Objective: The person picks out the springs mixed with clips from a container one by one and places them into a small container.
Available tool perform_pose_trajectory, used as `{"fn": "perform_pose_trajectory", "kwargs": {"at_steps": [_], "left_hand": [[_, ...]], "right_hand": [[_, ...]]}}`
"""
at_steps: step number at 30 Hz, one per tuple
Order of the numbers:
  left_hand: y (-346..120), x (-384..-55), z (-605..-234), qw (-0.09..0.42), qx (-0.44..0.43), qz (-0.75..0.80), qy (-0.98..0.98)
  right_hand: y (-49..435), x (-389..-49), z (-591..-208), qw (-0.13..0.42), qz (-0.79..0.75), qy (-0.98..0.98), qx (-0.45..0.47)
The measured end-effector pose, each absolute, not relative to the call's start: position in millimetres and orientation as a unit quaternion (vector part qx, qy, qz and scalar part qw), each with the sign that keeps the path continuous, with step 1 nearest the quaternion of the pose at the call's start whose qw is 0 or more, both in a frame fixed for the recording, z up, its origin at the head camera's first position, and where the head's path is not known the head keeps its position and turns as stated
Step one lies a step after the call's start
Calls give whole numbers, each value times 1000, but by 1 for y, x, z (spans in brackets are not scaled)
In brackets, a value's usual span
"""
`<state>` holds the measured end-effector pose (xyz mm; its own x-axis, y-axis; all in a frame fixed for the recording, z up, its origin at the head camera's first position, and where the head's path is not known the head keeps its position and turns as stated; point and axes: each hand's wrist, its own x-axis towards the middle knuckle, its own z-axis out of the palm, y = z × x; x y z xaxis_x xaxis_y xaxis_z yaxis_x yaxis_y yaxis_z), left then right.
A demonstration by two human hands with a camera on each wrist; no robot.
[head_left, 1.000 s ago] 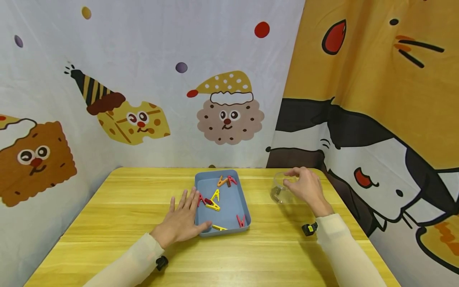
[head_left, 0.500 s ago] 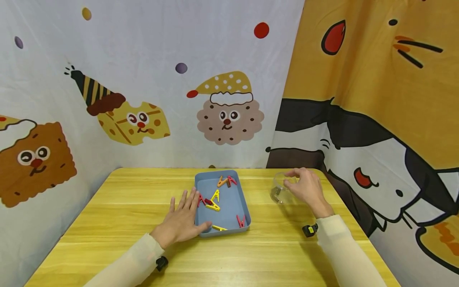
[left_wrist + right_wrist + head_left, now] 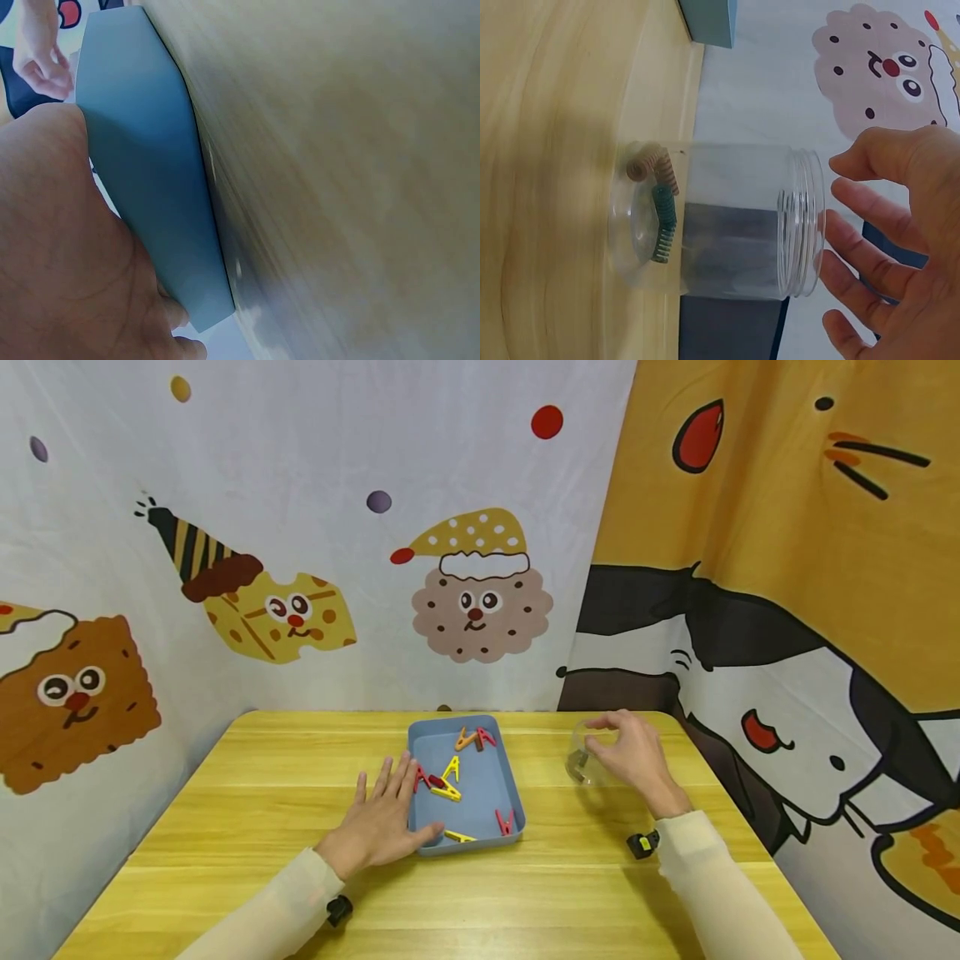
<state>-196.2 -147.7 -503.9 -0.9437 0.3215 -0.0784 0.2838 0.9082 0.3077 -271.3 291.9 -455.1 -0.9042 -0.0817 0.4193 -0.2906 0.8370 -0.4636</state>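
In the head view, a blue-grey tray lies on the table with several small spring clips in it, such as a yellow clip and a red clip. My left hand, fingers straight and spread, rests against the tray's left side. At the right stands a clear, lidless jar, upright. Brown and dark green ribbed, coil-like pieces lie at its bottom. Over the jar's mouth hovers my right hand, fingers loosely bent. Nothing shows between thumb and fingers; whether a finger touches the rim I cannot tell.
The wooden table reaches back to a printed white curtain, with a yellow one at the right. Between tray and jar runs a strip of bare tabletop. The jar is near the table's back right corner.
My right hand has shifted slightly left over the jar's mouth. The left hand, the tray and the clips look unmoved.
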Motion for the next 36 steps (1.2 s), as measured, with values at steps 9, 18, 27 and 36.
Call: {"fn": "perform_pose_trajectory", "kwargs": {"at_steps": [9,18,27,36], "left_hand": [[-148,-197,-503,61,159,148,974],[-148,-195,-502,61,160,147,974],[-147,-195,-502,61,161,147,974],[-148,-195,-502,59,159,148,974]], "right_hand": [[282,-271,-457,195,276,-934,118],[272,-271,-462,202,265,-932,142],[257,-270,-469,186,269,-931,161],[246,-270,-468,181,269,-933,157]]}}
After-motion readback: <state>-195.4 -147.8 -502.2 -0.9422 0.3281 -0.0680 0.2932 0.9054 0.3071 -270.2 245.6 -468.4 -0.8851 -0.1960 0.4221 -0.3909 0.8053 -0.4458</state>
